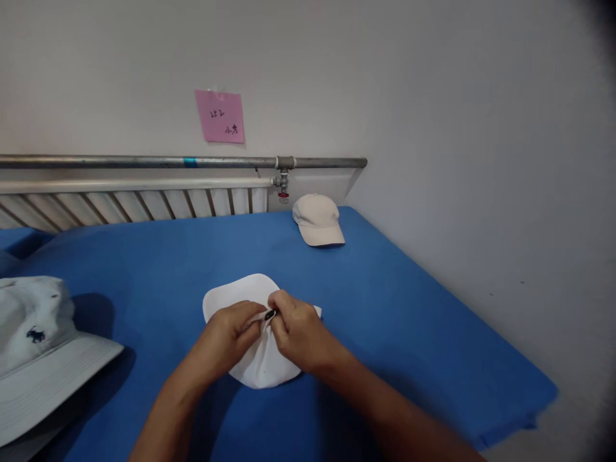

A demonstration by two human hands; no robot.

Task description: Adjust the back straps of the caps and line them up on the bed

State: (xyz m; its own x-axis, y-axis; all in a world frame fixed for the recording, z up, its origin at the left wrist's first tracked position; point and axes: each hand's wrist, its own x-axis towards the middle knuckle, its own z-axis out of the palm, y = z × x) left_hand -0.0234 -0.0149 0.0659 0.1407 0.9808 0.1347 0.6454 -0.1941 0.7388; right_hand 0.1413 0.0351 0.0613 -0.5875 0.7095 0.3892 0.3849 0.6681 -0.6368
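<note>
A white cap [267,366] lies on the blue table in front of me, its brim [240,290] turned away from me. My left hand [235,328] pinches a white strap of the cap from the left. From the other side, my right hand [297,327] is closed on the strap, thumb and fingers pressed together. Between the two hands shows a small dark piece [270,314] on the strap; it looks like a buckle, though fingers partly cover it. The cap's fabric is gathered in folds below the hands.
At the back of the blue table [158,263] sits a beige cap [317,218]. White caps [43,346], seemingly stacked, stand at the left edge. Behind run a metal pipe [144,162] with a red-handled valve [283,195] and a radiator [144,204]. A pink note [220,117] hangs above.
</note>
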